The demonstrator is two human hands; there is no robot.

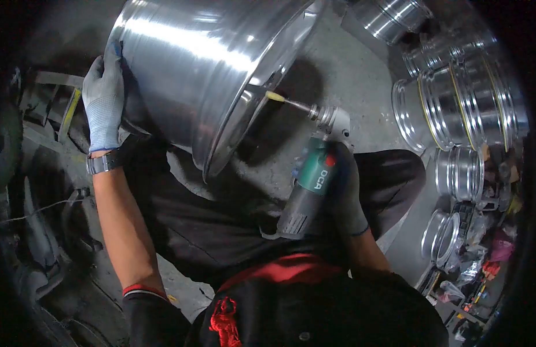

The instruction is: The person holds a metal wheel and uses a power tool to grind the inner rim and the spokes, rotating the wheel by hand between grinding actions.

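The rim (204,63) lies tilted on the lap, barrel already bright, left hand (103,98) clamped on its edge, right hand (344,194) grip wrapped round the grinder (312,176), whose bit (275,96) meets the lip, perhaps the last part unpolished.

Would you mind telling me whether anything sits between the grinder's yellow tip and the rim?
Nothing visible does: the yellow tip lies right at the lip of the rim. The right hand holds the grinder; the left hand grips the rim's other side.
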